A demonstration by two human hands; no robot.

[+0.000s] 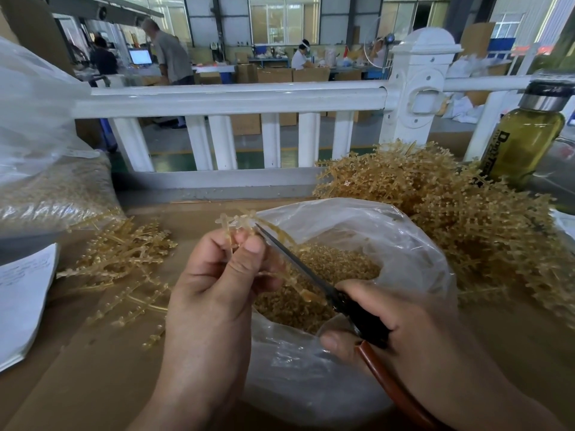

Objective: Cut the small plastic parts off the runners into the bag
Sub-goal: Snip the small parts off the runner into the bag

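Note:
My left hand (217,275) pinches an amber plastic runner (241,220) between thumb and fingers, above the left rim of an open clear bag (404,244). The bag holds several small amber cut parts (326,262). My right hand (401,325) grips scissors (298,262) with dark blades and a brown handle. The blade tips reach up to the runner just beside my left fingertips. Part of the runner trails down along the blades over the bag's mouth.
A big heap of uncut runners (466,219) lies right of the bag, a smaller pile of runners (124,262) on the left. A filled clear bag (46,181) stands far left beside papers (21,300). A bottle (522,141) stands back right, before a white railing (236,99).

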